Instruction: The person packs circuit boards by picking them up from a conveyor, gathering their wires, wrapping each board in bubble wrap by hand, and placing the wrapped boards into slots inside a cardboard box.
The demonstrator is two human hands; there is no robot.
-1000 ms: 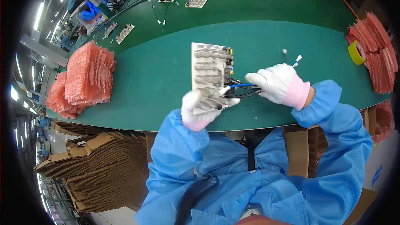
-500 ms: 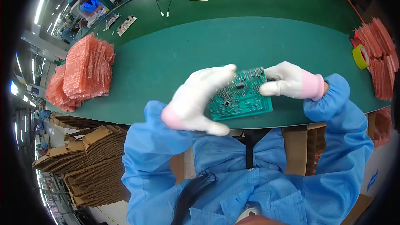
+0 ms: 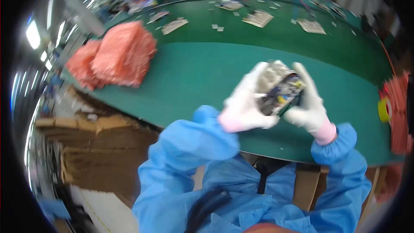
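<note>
A circuit board (image 3: 280,88) is between my two white-gloved hands, over the green mat near the front edge. Its component side faces up, with pale covers on the left part and dark and yellow parts on the right. My left hand (image 3: 248,101) grips the board's left side, thumb at the near edge. My right hand (image 3: 309,103) holds its right side, fingers along the far corner. Dark wires show beside the board near my right thumb. Motion blurs the details.
Pink bubble bags (image 3: 125,54) are piled at the left, more (image 3: 401,112) at the right by a yellow tape roll (image 3: 383,110). Several boards, among them one (image 3: 258,18), lie along the back. Flattened cardboard (image 3: 99,159) is stacked below left.
The board was turned underside up half a second ago and now shows its components. Both hands now close round it. The camera view has swung, shifting the table and bags.
</note>
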